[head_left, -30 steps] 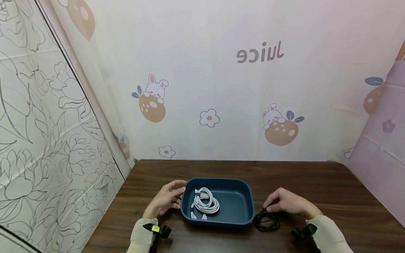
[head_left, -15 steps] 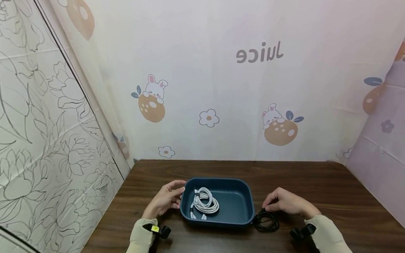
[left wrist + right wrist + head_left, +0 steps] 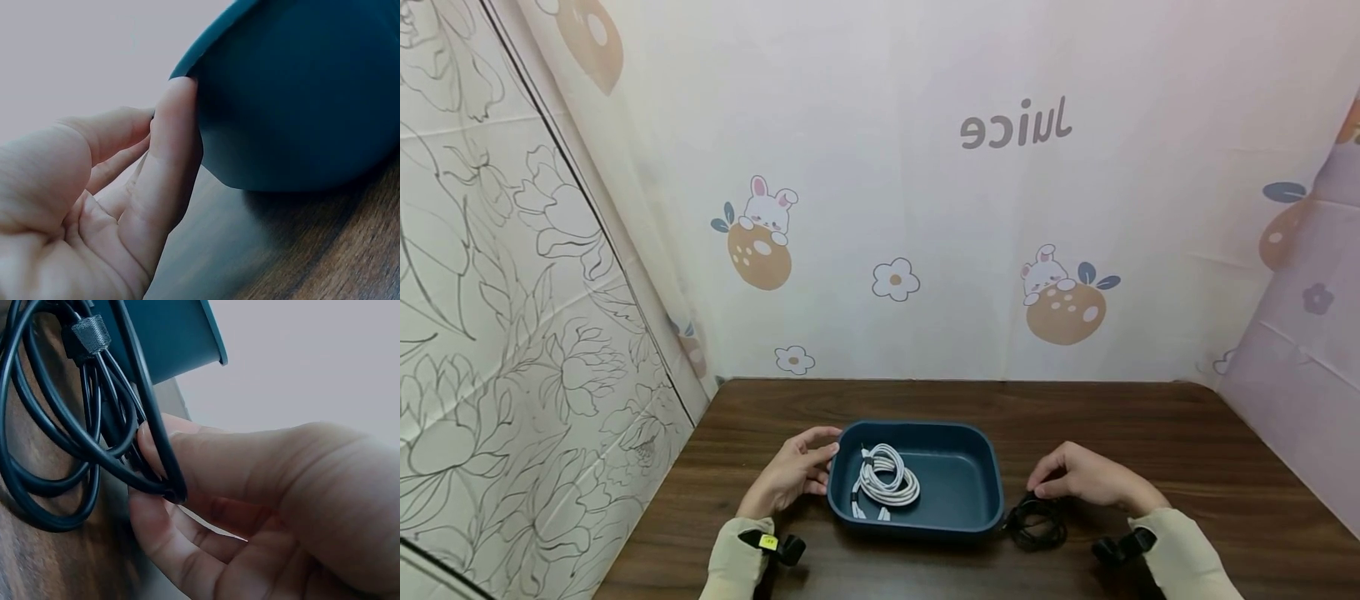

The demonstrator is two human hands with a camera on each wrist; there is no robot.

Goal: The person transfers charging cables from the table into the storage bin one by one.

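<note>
My left hand [image 3: 790, 472] is at the left end of a dark blue rectangular tray [image 3: 917, 529], its fingertips against the outer wall near the rim. Its fingers stay outside the tray in the left wrist view. In the tray's left half lies a coiled white cable [image 3: 887, 479] with a black tie. Right of the tray, my right hand [image 3: 1086, 477] pinches a coiled black cable [image 3: 1033, 523] between thumb and finger. Up close in the right wrist view, a dark fabric tie [image 3: 90, 337] binds the black loops, which hang close over the table.
The brown wood-grain table [image 3: 1150, 433] carries the tray near its front middle. A patterned curtain [image 3: 910, 333] rises behind the table's back edge, with more printed cloth [image 3: 572, 375] on the left. Each wrist wears a small black camera [image 3: 790, 550].
My right hand has shifted slightly right and up, and the black cable has moved a little away from the tray with it. My left hand and the tray stay put.
</note>
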